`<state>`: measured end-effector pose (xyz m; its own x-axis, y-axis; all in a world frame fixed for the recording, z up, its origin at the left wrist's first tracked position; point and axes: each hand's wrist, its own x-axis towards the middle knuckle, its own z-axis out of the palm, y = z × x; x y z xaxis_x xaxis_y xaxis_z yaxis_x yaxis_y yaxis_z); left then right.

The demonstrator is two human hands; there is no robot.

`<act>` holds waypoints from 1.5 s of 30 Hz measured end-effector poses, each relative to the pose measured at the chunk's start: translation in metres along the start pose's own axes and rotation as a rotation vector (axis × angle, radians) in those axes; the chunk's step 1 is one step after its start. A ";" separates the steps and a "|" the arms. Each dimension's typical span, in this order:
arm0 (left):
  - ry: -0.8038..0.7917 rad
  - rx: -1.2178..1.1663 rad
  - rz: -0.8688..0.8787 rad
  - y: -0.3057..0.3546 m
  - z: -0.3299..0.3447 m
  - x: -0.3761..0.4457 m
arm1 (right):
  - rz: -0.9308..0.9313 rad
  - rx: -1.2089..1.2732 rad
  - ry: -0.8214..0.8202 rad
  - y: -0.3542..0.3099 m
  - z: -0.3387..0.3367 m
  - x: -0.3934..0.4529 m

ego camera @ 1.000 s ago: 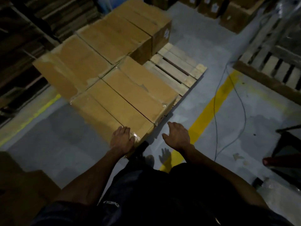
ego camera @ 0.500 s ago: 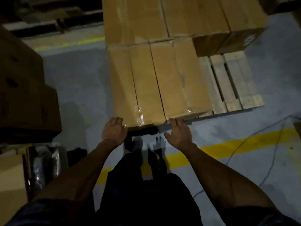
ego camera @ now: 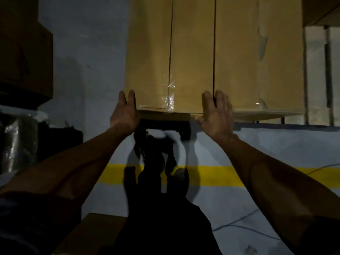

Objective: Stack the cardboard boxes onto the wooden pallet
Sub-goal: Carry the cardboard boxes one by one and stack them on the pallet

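Two long cardboard boxes lie side by side on the wooden pallet (ego camera: 316, 74), whose bare slats show at the right. My left hand (ego camera: 125, 115) is on the near left corner of the left cardboard box (ego camera: 171, 52), fingers over its top edge. My right hand (ego camera: 217, 116) holds the same box's near right corner, at the seam with the right box (ego camera: 257, 70). Clear tape runs along each box's top. Another box's corner (ego camera: 320, 10) shows at the far right.
Dark stacked boxes (ego camera: 24, 52) stand at the left, above something wrapped in plastic (ego camera: 16, 140). A yellow floor line (ego camera: 220, 175) crosses the grey floor under my arms. A thin cable (ego camera: 244, 225) lies at the right. One more box (ego camera: 95, 234) sits by my legs.
The view has closed in on the near boxes and squared up to them. Both hands moved up onto the near edge of the left box, fingers now over its top.
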<state>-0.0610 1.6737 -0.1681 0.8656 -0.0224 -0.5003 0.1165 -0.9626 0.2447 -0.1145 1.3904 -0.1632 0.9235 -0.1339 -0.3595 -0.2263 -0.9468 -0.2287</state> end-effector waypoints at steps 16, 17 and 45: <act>0.108 0.149 0.030 0.001 -0.001 0.006 | 0.018 -0.120 0.110 -0.008 0.023 0.009; 0.109 0.149 0.033 0.002 -0.001 0.007 | 0.023 -0.125 0.115 -0.008 0.023 0.009; 0.050 0.235 0.263 0.094 -0.102 -0.175 | 0.319 0.262 -0.110 -0.015 -0.138 -0.191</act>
<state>-0.1519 1.6146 0.0278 0.8744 -0.2702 -0.4031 -0.2237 -0.9615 0.1595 -0.2443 1.3901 0.0336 0.7591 -0.3629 -0.5405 -0.5797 -0.7545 -0.3075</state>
